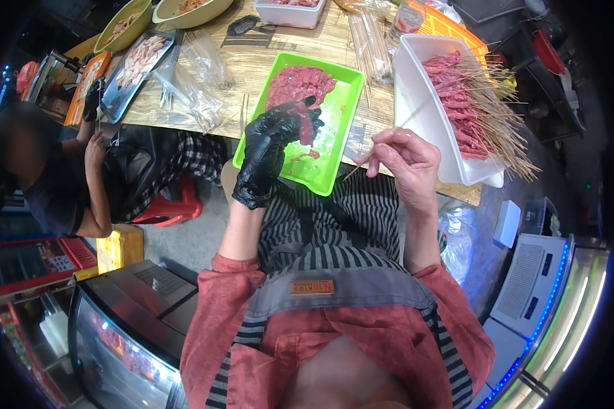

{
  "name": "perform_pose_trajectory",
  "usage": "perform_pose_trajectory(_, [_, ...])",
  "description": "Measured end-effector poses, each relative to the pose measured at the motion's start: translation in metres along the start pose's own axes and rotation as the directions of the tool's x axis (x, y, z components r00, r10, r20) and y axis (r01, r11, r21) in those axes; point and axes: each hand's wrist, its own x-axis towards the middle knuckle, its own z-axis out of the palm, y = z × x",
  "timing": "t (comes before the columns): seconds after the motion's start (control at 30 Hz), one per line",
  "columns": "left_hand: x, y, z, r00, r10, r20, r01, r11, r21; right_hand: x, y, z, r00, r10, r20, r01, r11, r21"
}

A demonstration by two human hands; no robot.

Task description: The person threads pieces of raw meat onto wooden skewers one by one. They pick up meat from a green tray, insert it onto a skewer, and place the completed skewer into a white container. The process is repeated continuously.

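My left hand (271, 143), in a black glove, grips a thin strip of raw red meat (305, 122) over a bright green tray (337, 148). More sliced raw meat (299, 84) is heaped at the tray's far end, and small scraps lie nearer me. Just right of the tray, my bare right hand (404, 158) pinches a thin bamboo skewer (354, 171) between thumb and fingers. The skewer slants, and the fingers hide its middle. No meat shows on its visible parts. The strip and the skewer are apart.
At right, a white plastic bin (430, 112) holds many meat skewers (455, 102), their sticks jutting out rightward. Bagged bamboo skewers (371, 46) lie beside a bottle (405, 23). On the left, a co-worker (61, 174) sits near a metal tray of pale meat pieces (140, 59).
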Motion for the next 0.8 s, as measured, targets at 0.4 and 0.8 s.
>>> perform_pose_trajectory(0.4, [-0.013, 0.013, 0.021, 0.998, -0.030, -0.058, 0.032, 0.999, 0.030, 0.013, 0.001, 0.025, 0.975, -0.222, -0.023, 0.212, 0.954, -0.212])
perform_pose_trajectory(0.8, [-0.014, 0.016, 0.025, 1.000, 0.000, 0.003, -0.001, 0.999, 0.044, 0.013, 0.001, 0.024, 0.970, -0.244, -0.003, 0.229, 0.915, -0.333])
